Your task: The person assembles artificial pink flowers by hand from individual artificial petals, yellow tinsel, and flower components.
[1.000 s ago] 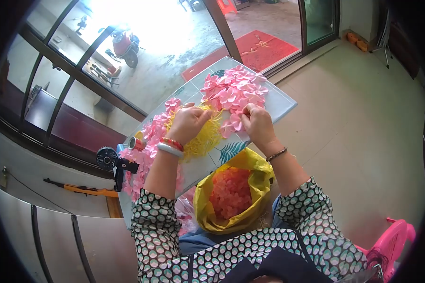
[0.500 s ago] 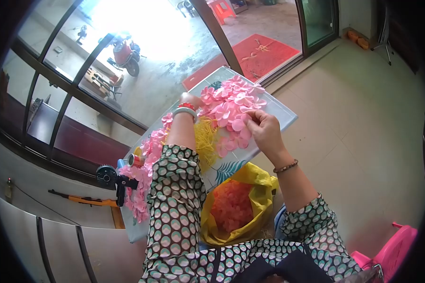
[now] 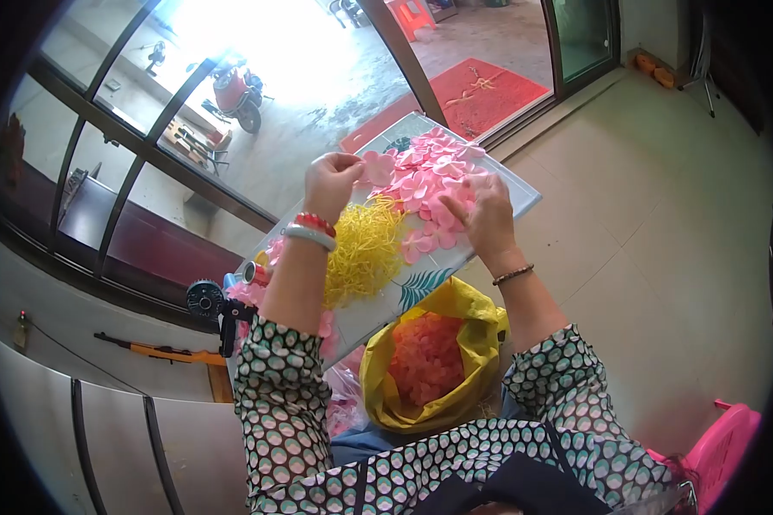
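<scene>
Pinching pink petal [image 3: 374, 168], left hand [image 3: 330, 180]; right hand [image 3: 488, 216] on petal pile [image 3: 434, 167].

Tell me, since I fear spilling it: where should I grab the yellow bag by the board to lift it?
Take the yellow bag by its rolled-down rim, from above, on two opposite sides. It stands open, soft-walled and full of pink pieces, so a one-sided pull would likely tip it.

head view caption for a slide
Left hand pinches a pink fabric petal over thin yellow strands; right hand rests on pink petal pile.
</scene>
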{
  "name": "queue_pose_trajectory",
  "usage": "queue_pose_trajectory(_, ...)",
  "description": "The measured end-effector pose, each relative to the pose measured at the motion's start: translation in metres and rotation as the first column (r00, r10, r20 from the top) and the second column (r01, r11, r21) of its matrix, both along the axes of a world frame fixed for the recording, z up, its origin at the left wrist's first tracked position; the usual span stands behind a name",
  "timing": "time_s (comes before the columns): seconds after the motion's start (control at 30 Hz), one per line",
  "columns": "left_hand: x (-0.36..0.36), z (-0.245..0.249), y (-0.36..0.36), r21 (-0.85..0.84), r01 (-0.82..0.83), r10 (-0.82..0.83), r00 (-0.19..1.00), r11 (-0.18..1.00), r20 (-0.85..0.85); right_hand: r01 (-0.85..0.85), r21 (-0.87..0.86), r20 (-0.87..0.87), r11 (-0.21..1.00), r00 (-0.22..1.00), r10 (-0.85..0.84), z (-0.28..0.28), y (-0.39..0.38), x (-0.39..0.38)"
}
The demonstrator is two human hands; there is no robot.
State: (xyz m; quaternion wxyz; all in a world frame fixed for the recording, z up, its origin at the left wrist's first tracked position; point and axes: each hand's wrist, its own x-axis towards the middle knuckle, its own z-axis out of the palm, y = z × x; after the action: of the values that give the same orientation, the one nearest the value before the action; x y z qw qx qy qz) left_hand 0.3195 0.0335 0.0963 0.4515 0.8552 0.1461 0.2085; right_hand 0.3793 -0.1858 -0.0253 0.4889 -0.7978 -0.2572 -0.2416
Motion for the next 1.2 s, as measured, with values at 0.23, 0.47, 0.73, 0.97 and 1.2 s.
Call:
queue_pose_trajectory(0.23,-0.033,-0.025,-0.072,-0.166,0.140,-0.121,0.985,0.976,0.124,-0.420,0.708,-0.234,0.568,0.619,0.750,0.032,0.006,-0.023)
queue_pose_trajectory(0.47,-0.038,-0.044,-0.074,-0.183,0.053,-0.039,0.996,0.982,0.080,-0.274,0.679,-0.409,0.682,0.630,0.660,0.023,-0.019,-0.018)
queue_pose_trajectory(0.73,-0.029,-0.064,-0.069,0.407,0.038,0.026,0.988,0.912,-0.152,-0.162,0.667,-0.485,0.727,0.646,0.589,0.012,-0.021,-0.003)
queue_pose_trajectory(0.97,-0.019,-0.040,-0.078,0.094,0.159,-0.156,0.987,0.983,-0.040,-0.274,0.699,-0.383,0.660,0.636,0.670,0.011,-0.017,-0.004)
queue_pose_trajectory(1.2,-0.025,-0.041,-0.078,-0.340,0.235,-0.259,0.965,0.911,-0.028,-0.369,0.689,-0.412,0.624,0.509,0.756,0.022,-0.024,-0.007)
